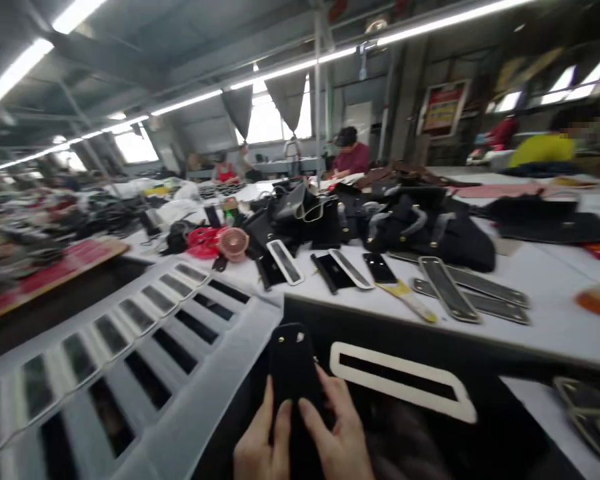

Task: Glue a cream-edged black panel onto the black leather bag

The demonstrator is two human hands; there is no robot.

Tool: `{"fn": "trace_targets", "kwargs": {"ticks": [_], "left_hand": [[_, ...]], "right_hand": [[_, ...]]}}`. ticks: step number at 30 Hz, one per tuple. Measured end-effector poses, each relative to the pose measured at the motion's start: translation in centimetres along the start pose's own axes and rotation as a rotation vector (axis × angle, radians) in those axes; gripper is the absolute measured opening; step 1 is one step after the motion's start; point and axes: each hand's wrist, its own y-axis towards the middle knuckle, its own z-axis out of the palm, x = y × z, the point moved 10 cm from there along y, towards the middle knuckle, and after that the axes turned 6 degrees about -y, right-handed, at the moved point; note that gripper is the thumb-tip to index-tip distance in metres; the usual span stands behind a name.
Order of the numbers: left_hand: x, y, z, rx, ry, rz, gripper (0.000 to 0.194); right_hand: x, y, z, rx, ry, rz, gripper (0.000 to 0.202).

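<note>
A black panel [295, 367] is gripped by its sides between left hand [260, 443] and right hand [344, 433]; both hands are partly closed, thumbs pressed on its face. It is held near the white table [555, 280], left of a white-rimmed frame [465, 405].

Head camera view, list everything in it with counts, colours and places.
Table: one, white, centre to right
Flat piece: one, black, lower centre
Frame: one, white, right of flat piece
Slotted sheet: one, translucent white, left
White-rimmed panels: two, dark centres, on table
Tool: one, yellow, near table edge
Strips: at least three, dark, right of tool
Fan: one, pink, table's left end
Bundle: one, red, beside fan
Bag-like items: several, black, back of table
Worktop: one, red, far left
People: several, various tops, background
Ceiling lights: several, white, overhead
Much else: too blurred to count
Left hand: one, bare, flat piece's left
Right hand: one, bare, flat piece's right
</note>
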Motion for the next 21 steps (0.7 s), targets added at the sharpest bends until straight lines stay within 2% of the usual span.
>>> {"fn": "trace_targets", "kwargs": {"ticks": [2, 5, 8, 14, 21], "left_hand": [[0.7, -0.3, -0.4, -0.051, -0.008, -0.006, 0.046], [1.1, -0.8, 0.6, -0.050, -0.050, -0.029, 0.043], [0.8, -1.2, 1.1, -0.064, -0.068, -0.039, 0.036], [0.6, -1.4, 1.5, -0.072, -0.074, -0.027, 0.032], [1.2, -1.8, 1.6, -0.112, -0.146, -0.009, 0.033]], "right_hand": [[-0.5, 0.3, 0.4, 0.066, -0.072, -0.025, 0.049], [-1.1, -0.5, -1.2, 0.001, -0.101, -0.008, 0.048], [-1.9, -1.3, -2.4, -0.094, -0.041, 0.078, 0.048], [-3.2, -1.3, -2.5, -0.111, 0.102, 0.186, 0.048], [-3.7, -1.7, -3.1, -0.166, 0.066, 0.187, 0.048]]}}
